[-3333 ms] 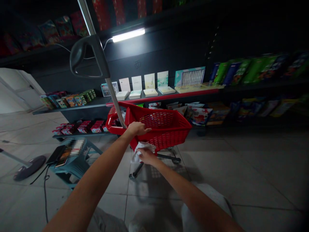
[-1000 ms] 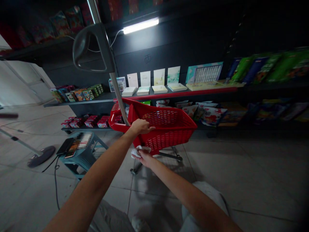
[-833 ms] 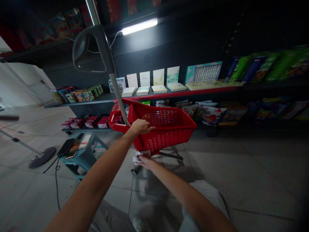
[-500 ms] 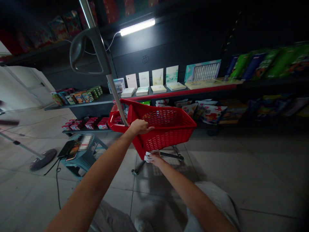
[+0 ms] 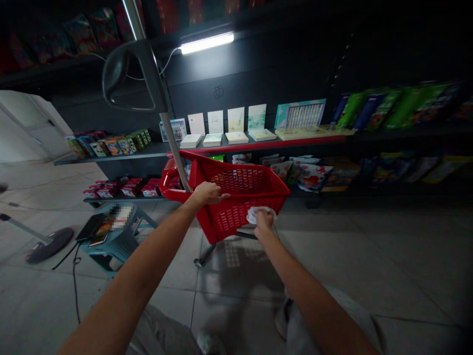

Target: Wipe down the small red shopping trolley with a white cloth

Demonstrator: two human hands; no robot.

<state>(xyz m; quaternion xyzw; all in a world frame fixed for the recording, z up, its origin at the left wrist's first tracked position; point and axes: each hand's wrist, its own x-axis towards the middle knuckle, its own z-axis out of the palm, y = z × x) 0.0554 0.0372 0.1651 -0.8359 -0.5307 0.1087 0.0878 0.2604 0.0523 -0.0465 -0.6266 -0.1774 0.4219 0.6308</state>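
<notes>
A red plastic shopping cart (image 5: 236, 197) on small wheels stands on the tiled floor in front of dark shelves. Its grey pull handle (image 5: 129, 74) rises on a metal pole at the upper left. My left hand (image 5: 207, 192) grips the cart's near rim beside the pole. My right hand (image 5: 263, 218) is closed on a white cloth (image 5: 254, 213) and presses it against the cart's meshed right side wall.
Dark shelves (image 5: 303, 140) behind the cart hold cards, boxes and packets under a lit tube lamp (image 5: 207, 43). A teal plastic stool (image 5: 114, 236) with a phone and booklets stands at the left. A fan base (image 5: 46, 245) and a cable lie beyond it.
My right hand has carried the cloth from the cart's lower front corner up and rightward along its side wall. My left hand has stayed on the rim.
</notes>
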